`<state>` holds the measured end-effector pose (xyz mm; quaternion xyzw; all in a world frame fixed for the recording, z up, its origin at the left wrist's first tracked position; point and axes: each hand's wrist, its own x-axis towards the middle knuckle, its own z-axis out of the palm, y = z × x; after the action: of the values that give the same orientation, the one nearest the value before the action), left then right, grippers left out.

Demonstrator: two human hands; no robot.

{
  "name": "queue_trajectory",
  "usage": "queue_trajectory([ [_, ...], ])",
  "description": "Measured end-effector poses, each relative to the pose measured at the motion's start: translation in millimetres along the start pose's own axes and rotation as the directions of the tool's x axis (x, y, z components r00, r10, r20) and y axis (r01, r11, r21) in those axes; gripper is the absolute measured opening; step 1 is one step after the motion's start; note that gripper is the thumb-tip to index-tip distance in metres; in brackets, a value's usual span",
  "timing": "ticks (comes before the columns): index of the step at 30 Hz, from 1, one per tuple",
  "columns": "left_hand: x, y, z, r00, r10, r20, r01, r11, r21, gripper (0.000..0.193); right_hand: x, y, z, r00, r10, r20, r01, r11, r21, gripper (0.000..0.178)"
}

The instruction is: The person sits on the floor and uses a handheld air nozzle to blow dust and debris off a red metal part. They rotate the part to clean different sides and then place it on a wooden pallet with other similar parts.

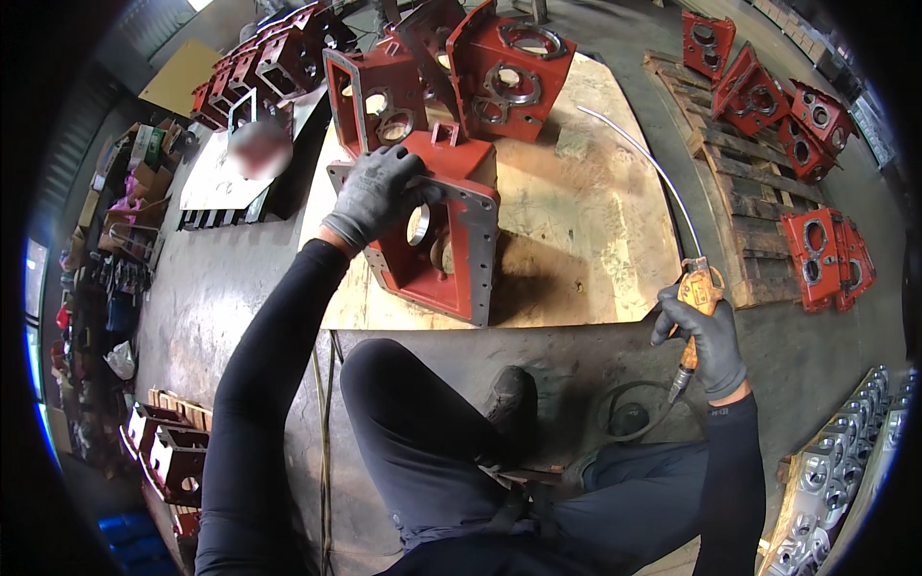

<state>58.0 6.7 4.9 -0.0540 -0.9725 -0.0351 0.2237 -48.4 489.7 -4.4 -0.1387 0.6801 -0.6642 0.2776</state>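
Observation:
In a grey glove, my left hand point(373, 195) is closed over the upper edge of a red metal gearbox housing point(471, 245). The housing stands tilted on a plywood sheet point(605, 216), its flanged, hollow side with round bores facing me. Off to the right, my right hand point(718, 348), also gloved, grips an orange air blow gun point(698, 292). From the gun a long thin silver tube point(663, 173) curves up and away over the plywood's right edge, its tip apart from the housing. A hose hangs below the gun's handle.
Two more red housings point(514, 77) stand at the plywood's far edge. A wooden pallet point(759, 206) with red castings lies to the right, and silver metal parts point(826, 470) sit at lower right. A hose point(325, 422) runs along the floor beside my bent leg. More red castings point(279, 67) line the far left.

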Motion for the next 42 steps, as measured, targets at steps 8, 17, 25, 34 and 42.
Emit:
queue_trajectory([
  [8,5.6,23.6,4.4,0.993,-0.112,0.034,0.106,0.983,0.153,0.042,-7.3,6.8,-0.9,1.0,0.003,-0.028,-0.002,1.0,0.023,0.019],
  [17,55.4,63.2,42.6,0.881,-0.471,-0.04,0.457,0.83,0.32,0.052,-4.2,12.7,-14.7,0.999,0.028,-0.015,-0.028,1.0,0.011,0.021],
  [25,151.5,69.8,75.5,0.731,-0.674,0.106,0.658,0.737,0.156,0.043,-7.2,13.3,-20.6,1.0,-0.007,-0.027,0.009,0.998,0.058,0.021],
  [34,83.1,18.4,52.9,0.89,-0.362,0.277,0.426,0.877,-0.222,0.038,-22.0,42.9,-51.6,0.998,0.03,-0.046,-0.02,0.979,0.201,0.017],
  [42,48.0,23.1,51.1,0.852,-0.47,0.233,0.452,0.433,-0.78,0.044,-29.6,73.1,-50.9,0.988,0.147,0.037,-0.152,0.96,0.234,0.016],
])
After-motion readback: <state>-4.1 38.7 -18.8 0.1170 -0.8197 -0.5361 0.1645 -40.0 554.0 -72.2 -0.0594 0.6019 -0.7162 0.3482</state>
